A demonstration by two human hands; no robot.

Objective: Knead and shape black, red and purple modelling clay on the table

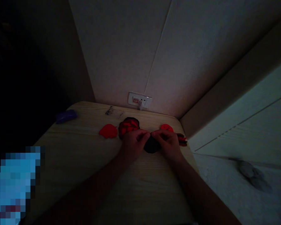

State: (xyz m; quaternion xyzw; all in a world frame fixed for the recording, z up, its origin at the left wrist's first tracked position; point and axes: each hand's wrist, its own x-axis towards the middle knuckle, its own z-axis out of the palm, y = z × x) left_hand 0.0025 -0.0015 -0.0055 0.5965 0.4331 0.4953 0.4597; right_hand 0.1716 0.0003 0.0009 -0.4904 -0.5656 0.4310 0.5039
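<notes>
A flat, rounded black piece (pixel 152 145), soft-looking like modelling clay, lies on the wooden table. My left hand (pixel 134 142) pinches at its upper left edge. From the other side, my right hand (pixel 168 142) pinches at the upper right edge, its fingertips close to those of the left. Just beyond my left hand is a black round piece with red patches (pixel 129 125), partly covered by the hand. Behind my right hand sits a small red round piece (pixel 166 127), and a red-and-black striped piece (pixel 183 139) shows at its right. The dim light hides fine detail.
A flat red piece (pixel 108 131) lies left of the hands. A purple packet (pixel 66 116) rests near the table's left edge. Behind the wooden table (pixel 84 165), a wall socket (pixel 140 100) holds a plug. A blurred, pixelated blue patch (pixel 12 178) fills the lower left.
</notes>
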